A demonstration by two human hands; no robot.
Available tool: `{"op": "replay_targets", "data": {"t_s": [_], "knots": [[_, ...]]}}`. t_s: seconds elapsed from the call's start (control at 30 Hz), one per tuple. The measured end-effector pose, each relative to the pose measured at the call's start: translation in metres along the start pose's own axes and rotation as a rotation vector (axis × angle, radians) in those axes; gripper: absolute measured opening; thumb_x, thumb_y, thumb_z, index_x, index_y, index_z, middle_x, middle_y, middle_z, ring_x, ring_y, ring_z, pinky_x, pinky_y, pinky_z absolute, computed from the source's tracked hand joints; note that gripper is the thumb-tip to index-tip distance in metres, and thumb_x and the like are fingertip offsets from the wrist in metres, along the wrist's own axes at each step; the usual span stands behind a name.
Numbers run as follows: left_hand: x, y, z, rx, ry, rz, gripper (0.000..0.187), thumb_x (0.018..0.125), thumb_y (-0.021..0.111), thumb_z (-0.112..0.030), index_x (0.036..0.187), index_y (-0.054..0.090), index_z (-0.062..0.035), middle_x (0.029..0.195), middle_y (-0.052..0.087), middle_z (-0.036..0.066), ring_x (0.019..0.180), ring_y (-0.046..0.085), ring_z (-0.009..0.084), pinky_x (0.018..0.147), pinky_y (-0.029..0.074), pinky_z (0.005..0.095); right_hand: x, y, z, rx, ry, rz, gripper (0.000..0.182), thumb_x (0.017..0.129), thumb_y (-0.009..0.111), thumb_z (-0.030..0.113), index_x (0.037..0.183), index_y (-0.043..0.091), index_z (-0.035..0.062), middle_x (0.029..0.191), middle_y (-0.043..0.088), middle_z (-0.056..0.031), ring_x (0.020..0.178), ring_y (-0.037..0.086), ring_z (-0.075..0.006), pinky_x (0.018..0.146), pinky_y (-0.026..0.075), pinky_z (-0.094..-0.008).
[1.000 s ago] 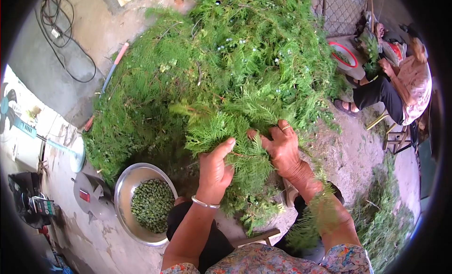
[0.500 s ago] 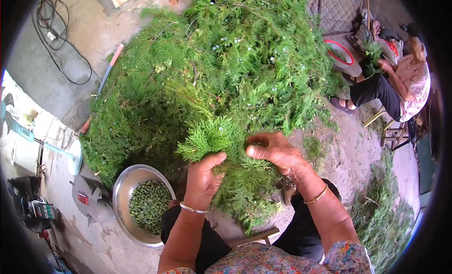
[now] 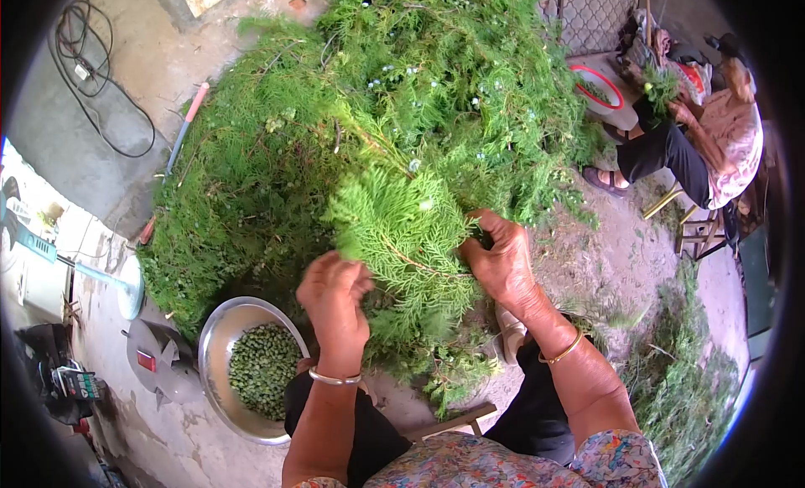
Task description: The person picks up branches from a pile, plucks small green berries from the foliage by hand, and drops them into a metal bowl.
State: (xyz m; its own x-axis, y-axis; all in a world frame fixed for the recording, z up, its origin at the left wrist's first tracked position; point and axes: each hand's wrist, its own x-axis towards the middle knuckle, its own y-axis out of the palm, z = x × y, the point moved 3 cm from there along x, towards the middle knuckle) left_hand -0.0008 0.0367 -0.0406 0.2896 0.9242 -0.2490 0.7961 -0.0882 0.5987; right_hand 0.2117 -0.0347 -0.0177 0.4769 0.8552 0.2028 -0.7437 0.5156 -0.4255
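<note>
Right hand (image 3: 503, 257): thumb and forefinger pinched on the stem end of a green sprig (image 3: 423, 249). Sprig fans out leftward from that grip, filling the gap between the hands, its upper left edge blurred. Left hand (image 3: 335, 303) just beside the sprig's lower left edge, fingers half curled, loosely parted and blurred; cannot tell whether they touch the leaves. Silver bangle (image 3: 334, 377) on the left wrist, gold bangle (image 3: 562, 345) on the right. Beyond both hands, a broad pile (image 3: 277, 136) of like greenery. Left of the left hand and nearer the body, a metal bowl (image 3: 216, 354) on the floor (image 3: 620, 253), part filled with small green pieces (image 3: 264, 371). Farther left, past the bowl, a fan (image 3: 131, 285); beyond that, a looped black cord (image 3: 126, 133) well apart from the hand. Right of the right hand, well apart and farther out, a seated person (image 3: 729, 144) holding a green bunch (image 3: 661, 90), red-rimmed basin (image 3: 616, 117) near the knees. Right of the right forearm, a second heap (image 3: 696, 371) of greenery, lying on the floor
</note>
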Motion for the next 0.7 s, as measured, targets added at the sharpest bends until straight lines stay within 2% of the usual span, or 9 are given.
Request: {"op": "replay_targets", "data": {"t_s": [0.07, 0.1, 0.17, 0.2, 0.23, 0.37, 0.5, 0.63, 0.7], "knots": [[-0.01, 0.016, -0.023, 0.452, 0.815, -0.173, 0.016, 0.08, 0.06, 0.006, 0.096, 0.058, 0.004, 0.089, 0.062, 0.013, 0.071, 0.062, 0.0172, 0.064, 0.051, 0.0268, -0.001, -0.004, 0.009, -0.333, -0.337, -0.244, 0.017, 0.067, 0.067, 0.006, 0.082, 0.06, 0.0065, 0.057, 0.052, -0.0084, 0.054, 0.053, -0.0231, 0.058, 0.045, -0.0382], [-0.018, 0.028, -0.031, 0.479, 0.934, -0.173, 0.013, 0.081, 0.061, 0.006, 0.094, 0.059, 0.0042, 0.093, 0.063, 0.012, 0.073, 0.06, 0.0146, 0.063, 0.05, 0.0238, -0.001, -0.004, 0.009, -0.331, -0.335, -0.245, 0.017, 0.067, 0.067, 0.006, 0.082, 0.06, 0.0065, 0.057, 0.052, -0.0084, 0.054, 0.053, -0.0231, 0.058, 0.045, -0.0382], [-0.023, 0.037, -0.035, 0.668, 1.03, -0.122, 0.013, 0.083, 0.06, 0.005, 0.096, 0.059, 0.0041, 0.092, 0.062, 0.011, 0.076, 0.058, 0.0123, 0.067, 0.049, 0.0229, -0.003, -0.003, 0.011, -0.522, -0.341, -0.203, 0.024, 0.064, 0.067, 0.008, 0.087, 0.061, 0.0091, 0.064, 0.057, -0.0117, 0.067, 0.057, -0.0333, 0.065, 0.045, -0.0445], [-0.026, 0.041, -0.035, 0.855, 1.121, -0.07, 0.012, 0.085, 0.059, 0.005, 0.097, 0.059, 0.0039, 0.091, 0.061, 0.009, 0.079, 0.057, 0.0101, 0.07, 0.048, 0.0221, -0.004, -0.004, 0.011, -0.522, -0.341, -0.197, 0.024, 0.064, 0.067, 0.008, 0.087, 0.061, 0.0091, 0.064, 0.057, -0.0117, 0.067, 0.057, -0.0333, 0.065, 0.045, -0.0445], [-0.021, 0.041, -0.027, 0.878, 1.151, -0.011, 0.014, 0.085, 0.06, 0.005, 0.098, 0.059, 0.0045, 0.087, 0.061, 0.008, 0.072, 0.056, 0.0094, 0.064, 0.047, 0.0207, -0.006, -0.003, 0.012, -0.597, -0.369, -0.167, 0.025, 0.064, 0.067, 0.008, 0.088, 0.061, 0.0097, 0.066, 0.056, -0.0118, 0.069, 0.056, -0.033, 0.065, 0.045, -0.0439], [-0.007, 0.045, -0.005, 1.093, 0.943, 0.043, 0.023, 0.08, 0.071, -0.007, 0.095, 0.059, 0.0051, 0.062, 0.057, 0.001, 0.055, 0.047, 0.0044, 0.049, 0.039, 0.0196, -0.01, 0.003, 0.01, -0.672, -0.434, -0.133, 0.026, 0.063, 0.065, 0.007, 0.088, 0.061, 0.0108, 0.067, 0.054, -0.0124, 0.071, 0.055, -0.0328, 0.066, 0.044, -0.0437], [0.0, 0.044, 0.005, 1.051, 0.753, -0.001, 0.023, 0.079, 0.072, -0.012, 0.089, 0.058, 0.0025, 0.051, 0.052, 0.007, 0.043, 0.049, 0.0102, 0.044, 0.041, 0.0267, -0.012, 0.005, 0.012, -0.726, -0.489, -0.097, 0.026, 0.063, 0.062, 0.006, 0.088, 0.061, 0.0102, 0.065, 0.052, -0.0116, 0.069, 0.054, -0.0316, 0.069, 0.044, -0.0442], [0.004, 0.035, 0.009, 1.1, 0.737, 0.051, 0.017, 0.082, 0.067, -0.007, 0.089, 0.058, 0.0061, 0.06, 0.055, 0.002, 0.053, 0.048, 0.0039, 0.045, 0.037, 0.0202, -0.015, 0.007, 0.015, -0.768, -0.64, -0.104, 0.03, 0.062, 0.059, 0.006, 0.091, 0.062, 0.0096, 0.065, 0.05, -0.011, 0.072, 0.052, -0.031, 0.069, 0.043, -0.0448], [0.002, 0.03, 0.007, 0.679, 0.448, -0.025, 0.014, 0.085, 0.064, -0.008, 0.087, 0.059, 0.0048, 0.061, 0.056, 0.003, 0.053, 0.053, 0.0066, 0.043, 0.039, 0.0202, -0.016, 0.005, 0.017, -0.774, -0.665, -0.116, 0.031, 0.062, 0.058, 0.006, 0.092, 0.062, 0.0095, 0.066, 0.05, -0.011, 0.073, 0.052, -0.0311, 0.069, 0.043, -0.045]]}}
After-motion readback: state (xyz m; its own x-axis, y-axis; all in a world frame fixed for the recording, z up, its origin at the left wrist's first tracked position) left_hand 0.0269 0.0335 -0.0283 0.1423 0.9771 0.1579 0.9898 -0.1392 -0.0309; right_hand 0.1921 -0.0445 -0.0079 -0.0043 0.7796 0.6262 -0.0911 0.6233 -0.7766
